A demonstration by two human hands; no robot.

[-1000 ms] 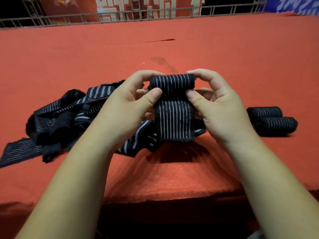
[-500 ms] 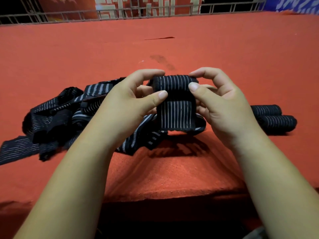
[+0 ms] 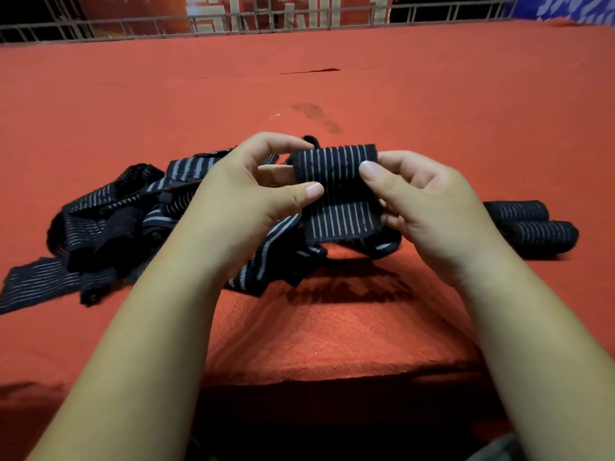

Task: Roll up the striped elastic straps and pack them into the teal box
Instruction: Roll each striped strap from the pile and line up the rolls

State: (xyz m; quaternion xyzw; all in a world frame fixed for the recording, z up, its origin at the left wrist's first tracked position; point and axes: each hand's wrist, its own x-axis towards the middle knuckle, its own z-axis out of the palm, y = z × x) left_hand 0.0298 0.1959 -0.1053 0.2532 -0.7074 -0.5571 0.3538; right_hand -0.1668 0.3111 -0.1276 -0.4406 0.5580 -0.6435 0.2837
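Several loose black elastic straps with pale stripes (image 3: 109, 227) lie in a tangled pile at the left of the frame, on the red cloth-covered table (image 3: 332, 327). One flat end reaches the left edge of the frame. The pile extends rightward beneath the left forearm.

Left of centre, the left hand (image 3: 246, 194) has its fingers curled. Its thumb lies against the front left edge of the partly rolled striped strap (image 3: 336, 191), other fingers sit behind the fabric, and the index finger arches toward the top left corner of the roll. Whether that fingertip touches the fabric cannot be determined.

The partly rolled striped strap is held above the table at the centre of the frame, stripes running vertically. Its upper portion is wound into a roll, a flat section hangs below, and a loose length curves down to the table.

Right of centre, the right hand (image 3: 422, 207) grips the right end of the roll, with the thumb pressed on the front and the fingers curled behind.

At the right of the frame, two finished rolls lie side by side and touching on the table: the farther striped roll (image 3: 519, 211) and the nearer striped roll (image 3: 545, 239).
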